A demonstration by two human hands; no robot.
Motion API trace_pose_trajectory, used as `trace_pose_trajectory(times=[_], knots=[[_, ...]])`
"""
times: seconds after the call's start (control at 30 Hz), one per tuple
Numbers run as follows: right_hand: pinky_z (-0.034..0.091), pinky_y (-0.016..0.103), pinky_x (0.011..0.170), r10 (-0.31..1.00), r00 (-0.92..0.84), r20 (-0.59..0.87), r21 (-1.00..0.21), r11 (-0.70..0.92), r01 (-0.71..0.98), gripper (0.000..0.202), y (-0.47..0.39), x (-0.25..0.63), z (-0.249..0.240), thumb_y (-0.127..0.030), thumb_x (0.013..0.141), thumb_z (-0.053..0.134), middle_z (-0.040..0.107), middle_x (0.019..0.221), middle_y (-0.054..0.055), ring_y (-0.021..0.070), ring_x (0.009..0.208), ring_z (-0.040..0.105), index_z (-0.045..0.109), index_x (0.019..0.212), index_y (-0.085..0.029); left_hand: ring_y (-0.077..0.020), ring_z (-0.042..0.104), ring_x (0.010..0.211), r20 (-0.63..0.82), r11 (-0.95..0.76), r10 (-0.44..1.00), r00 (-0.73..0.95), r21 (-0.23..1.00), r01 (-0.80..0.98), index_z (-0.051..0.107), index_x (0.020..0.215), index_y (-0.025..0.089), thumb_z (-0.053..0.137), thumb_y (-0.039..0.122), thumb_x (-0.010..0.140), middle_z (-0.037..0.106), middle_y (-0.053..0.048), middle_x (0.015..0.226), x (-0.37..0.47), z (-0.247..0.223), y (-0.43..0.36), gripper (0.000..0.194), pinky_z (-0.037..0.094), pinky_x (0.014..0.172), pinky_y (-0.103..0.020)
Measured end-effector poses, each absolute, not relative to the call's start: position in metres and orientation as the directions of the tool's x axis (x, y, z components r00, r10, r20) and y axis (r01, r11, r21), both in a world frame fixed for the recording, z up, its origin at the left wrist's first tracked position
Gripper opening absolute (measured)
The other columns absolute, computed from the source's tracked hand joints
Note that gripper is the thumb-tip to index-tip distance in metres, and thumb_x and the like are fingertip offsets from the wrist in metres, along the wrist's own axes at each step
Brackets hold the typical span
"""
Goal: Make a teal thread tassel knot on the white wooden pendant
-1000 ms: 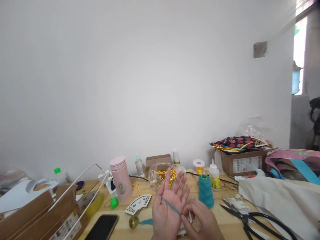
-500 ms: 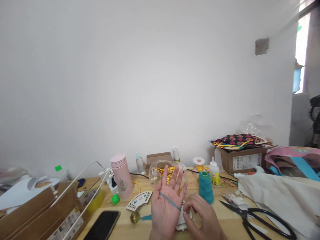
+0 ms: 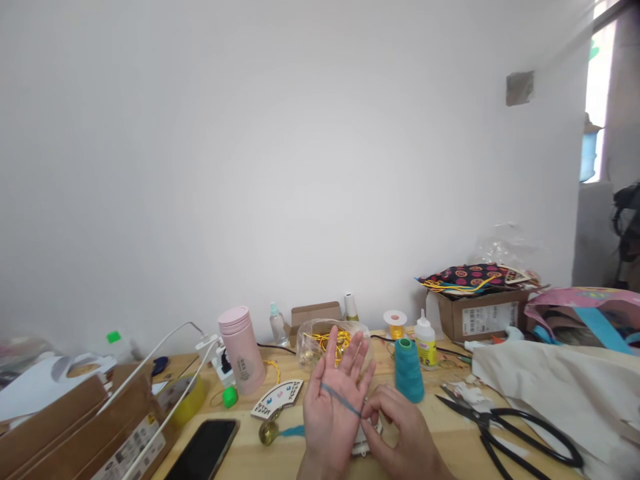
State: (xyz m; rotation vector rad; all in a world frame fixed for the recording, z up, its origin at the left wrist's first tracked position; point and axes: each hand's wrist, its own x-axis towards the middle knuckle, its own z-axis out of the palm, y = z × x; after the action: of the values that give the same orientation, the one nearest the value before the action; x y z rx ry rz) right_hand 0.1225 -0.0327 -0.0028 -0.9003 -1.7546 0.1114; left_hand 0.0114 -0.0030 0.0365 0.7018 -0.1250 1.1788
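My left hand (image 3: pixel 334 407) is palm up with its fingers stretched and apart. A band of teal thread (image 3: pixel 341 399) is wound across its palm. Beside its little-finger edge, my right hand (image 3: pixel 395 427) pinches at the thread with thumb and forefinger. Just behind stands a cone of teal thread (image 3: pixel 409 372). Partly covered by both hands, a white piece (image 3: pixel 361 445) lies on the wooden table (image 3: pixel 260 460). A small brass bell (image 3: pixel 269 433) with a teal tassel rests left of my left hand, near a fan-shaped printed piece (image 3: pixel 277 399).
Black scissors (image 3: pixel 500 420) and white cloth (image 3: pixel 530 380) lie at the right. A glue bottle (image 3: pixel 425 343), a yellow thread spool (image 3: pixel 395 324) and a bag of yellow cords (image 3: pixel 310 343) stand behind. Leftward are a pink tumbler (image 3: pixel 243 353), a phone (image 3: pixel 204 450) and a cardboard box (image 3: pixel 120 427).
My right hand has moved slightly left, and its fingertips now meet the thread at the edge of my left palm. The view has shifted slightly.
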Motion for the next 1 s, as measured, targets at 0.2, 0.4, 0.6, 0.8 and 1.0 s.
trace_pose_trajectory(times=[0.2, 0.4, 0.6, 0.8, 1.0], knots=[[0.037, 0.021, 0.049, 0.71, -0.05, 0.702, -0.608, 0.635, 0.477, 0.009, -0.0326, 0.1197, -0.0034, -0.01, 0.065, 0.047, 0.05, 0.057, -0.001, 0.0117, 0.052, 0.048, 0.049, 0.061, -0.018, -0.022, 0.036, 0.12, 0.385, 0.171, 0.845, 0.373, 0.466, -0.868, 0.027, 0.131, 0.03, 0.026, 0.035, 0.085, 0.049, -0.011, 0.126, 0.0122, 0.0382, -0.0046, 0.046, 0.015, 0.101, -0.045], [0.037, 0.02, 0.049, 0.747, -0.048, 0.663, -0.637, 0.596, 0.488, 0.009, -0.0305, 0.1188, -0.0065, -0.01, 0.064, 0.048, 0.05, 0.056, -0.002, 0.0113, 0.052, 0.047, 0.05, 0.06, -0.018, -0.0223, 0.04, 0.117, 0.377, 0.153, 0.846, 0.378, 0.507, -0.848, 0.022, 0.133, 0.026, 0.024, 0.037, 0.086, 0.051, -0.013, 0.122, 0.014, 0.0404, -0.0064, 0.048, 0.016, 0.101, -0.044], [0.037, 0.021, 0.05, 0.746, -0.059, 0.663, -0.617, 0.589, 0.521, 0.008, -0.0294, 0.1207, -0.0065, -0.011, 0.067, 0.048, 0.052, 0.057, -0.001, 0.0122, 0.053, 0.049, 0.053, 0.064, -0.017, -0.021, 0.041, 0.117, 0.37, 0.128, 0.854, 0.367, 0.534, -0.836, 0.017, 0.134, 0.023, 0.023, 0.036, 0.087, 0.053, -0.015, 0.12, 0.0174, 0.0399, -0.0081, 0.05, 0.015, 0.102, -0.041], [0.038, 0.022, 0.052, 0.666, -0.094, 0.74, -0.511, 0.648, 0.565, 0.011, -0.0325, 0.1228, -0.0016, -0.009, 0.067, 0.048, 0.054, 0.057, 0.0, 0.0131, 0.056, 0.052, 0.05, 0.061, -0.018, -0.0218, 0.038, 0.119, 0.36, 0.124, 0.854, 0.376, 0.561, -0.818, 0.024, 0.133, 0.021, 0.023, 0.037, 0.087, 0.051, -0.015, 0.122, 0.0174, 0.0385, -0.0085, 0.049, 0.014, 0.102, -0.041], [0.037, 0.021, 0.05, 0.61, -0.099, 0.786, -0.442, 0.667, 0.6, 0.012, -0.0331, 0.123, 0.0019, -0.008, 0.064, 0.047, 0.054, 0.055, 0.0, 0.0133, 0.054, 0.051, 0.047, 0.058, -0.018, -0.0221, 0.038, 0.119, 0.351, 0.134, 0.852, 0.388, 0.57, -0.811, 0.025, 0.133, 0.02, 0.024, 0.036, 0.086, 0.051, -0.015, 0.122, 0.0183, 0.0374, -0.0086, 0.049, 0.014, 0.102, -0.04]])
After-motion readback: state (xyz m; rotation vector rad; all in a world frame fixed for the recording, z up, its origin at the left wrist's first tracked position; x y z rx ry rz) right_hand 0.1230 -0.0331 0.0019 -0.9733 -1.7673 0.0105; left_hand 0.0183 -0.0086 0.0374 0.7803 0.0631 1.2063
